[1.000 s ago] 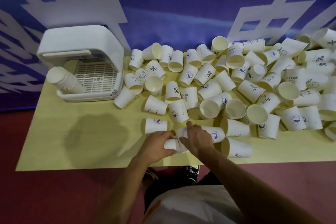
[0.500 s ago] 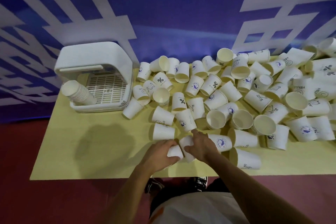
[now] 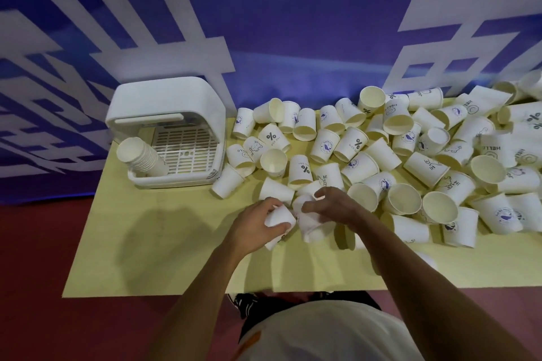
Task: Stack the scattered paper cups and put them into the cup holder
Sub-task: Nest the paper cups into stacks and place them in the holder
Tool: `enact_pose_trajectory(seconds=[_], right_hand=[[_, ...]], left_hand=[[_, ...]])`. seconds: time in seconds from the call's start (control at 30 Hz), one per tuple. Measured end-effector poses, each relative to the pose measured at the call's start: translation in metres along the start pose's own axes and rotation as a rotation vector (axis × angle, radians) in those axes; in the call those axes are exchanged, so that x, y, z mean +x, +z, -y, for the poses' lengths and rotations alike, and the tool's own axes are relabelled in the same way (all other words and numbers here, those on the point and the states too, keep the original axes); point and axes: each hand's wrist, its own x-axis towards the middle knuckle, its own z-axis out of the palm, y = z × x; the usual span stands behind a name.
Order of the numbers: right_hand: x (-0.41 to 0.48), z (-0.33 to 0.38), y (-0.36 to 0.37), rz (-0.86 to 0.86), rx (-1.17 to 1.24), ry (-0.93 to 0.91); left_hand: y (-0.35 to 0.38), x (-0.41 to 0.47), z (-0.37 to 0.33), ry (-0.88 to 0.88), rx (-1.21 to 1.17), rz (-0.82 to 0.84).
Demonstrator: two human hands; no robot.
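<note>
While loose cups lie strewn over table, one cup is clasped by left hand, another cup by right hand, held close, likely for nesting; stack is leaned in cup holder.

I hold two cups: a first cup in my left hand, a second cup in my right hand. One cup holder with one stack. Several dozen loose cups on one table.

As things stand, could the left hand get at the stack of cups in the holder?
Probably yes: only bare table lies between the left hand and the stack leaning from the open holder, though that hand holds a cup.
</note>
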Motion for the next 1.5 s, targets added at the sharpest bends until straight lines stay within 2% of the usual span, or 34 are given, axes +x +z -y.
enact_pose_trajectory(seconds=[0.23,0.4,0.7,0.8,1.1,1.33,1.5], right_hand=[[0.008,0.035,0.013,-0.058,0.27,-0.075],[0.02,0.068,0.039,0.0,0.408,-0.091],[0.043,0.125,0.092,0.011,0.438,-0.111],[0.05,0.144,0.112,-0.016,0.452,-0.133],[0.067,0.172,0.147,-0.037,0.456,-0.179],[0.073,0.175,0.161,-0.051,0.4,-0.141],[0.078,0.172,0.165,-0.058,0.392,-0.13]], left_hand=[[-0.054,0.008,0.017,-0.057,-0.181,-0.192],[-0.097,0.006,0.042,-0.048,-0.253,-0.309],[-0.174,-0.003,0.09,-0.021,-0.245,-0.562],[-0.197,-0.009,0.105,-0.015,-0.339,-0.646],[-0.238,-0.014,0.148,-0.159,-0.55,-0.954],[-0.247,0.01,0.176,-0.19,-0.651,-0.897],[-0.25,0.026,0.182,-0.223,-0.552,-0.87]])
